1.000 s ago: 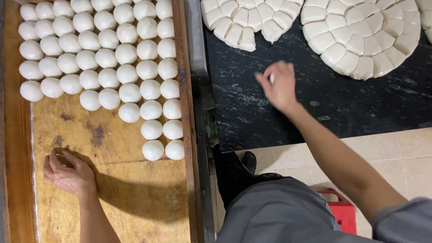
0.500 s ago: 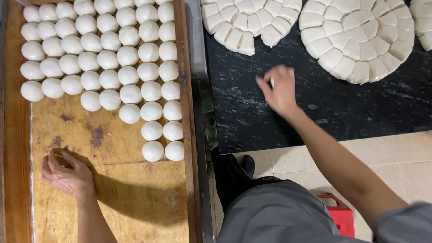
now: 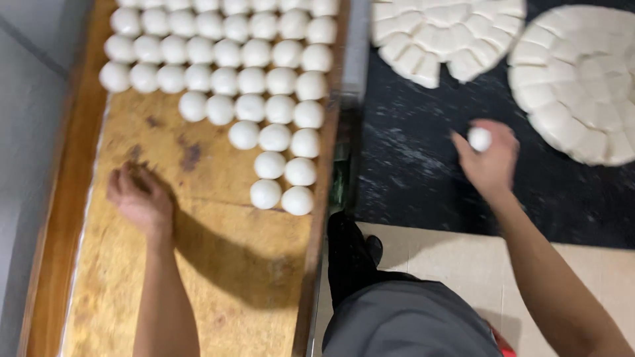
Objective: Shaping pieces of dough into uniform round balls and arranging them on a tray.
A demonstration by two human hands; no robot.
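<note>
My right hand is over the dark worktop, its fingers closed around a small white dough ball. My left hand rests on the bare wood of the tray, fingers curled, with nothing visible in it. Several rows of round white dough balls fill the tray's far part, tapering down to a last ball near the right rim. Two round dough discs cut into pieces lie on the worktop, one at the top middle, one at the right beside my right hand.
The tray has raised wooden rims on both sides. A grey surface runs along its left. Below the worktop are a pale floor, my dark shoe and grey trousers.
The view has shifted, so everything sits further right in the frame. My right hand has lifted off the worktop and turned, showing the dough ball in its fingers. My left hand stays on the tray.
</note>
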